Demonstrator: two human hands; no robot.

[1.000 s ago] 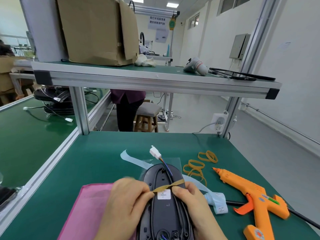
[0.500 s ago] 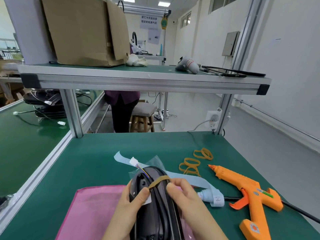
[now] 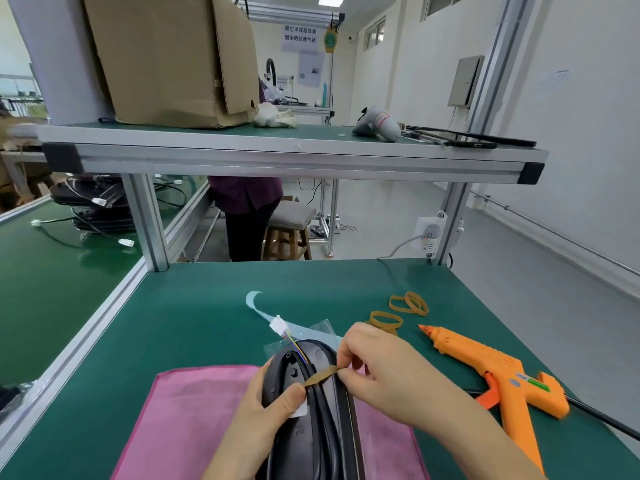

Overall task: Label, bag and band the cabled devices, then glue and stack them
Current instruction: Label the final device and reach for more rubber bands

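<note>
Green surface (image 3: 207,323) carries a pink cloth (image 3: 194,417), where the black device (image 3: 311,434) stands tipped on edge, possibly inside a clear bag (image 3: 323,327), though that is hard to see. An orange glue gun (image 3: 495,372) lies to its right. The left hand (image 3: 263,410) curls its fingers round the device; the right hand (image 3: 384,372) pinches with its fingers a tan rubber band (image 3: 320,375) stretched across it. Its white connector (image 3: 278,325) pokes out beyond.

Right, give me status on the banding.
Left hand grips the black device. Right hand pinches the rubber band across it. Glue gun lies clear, at right.
</note>
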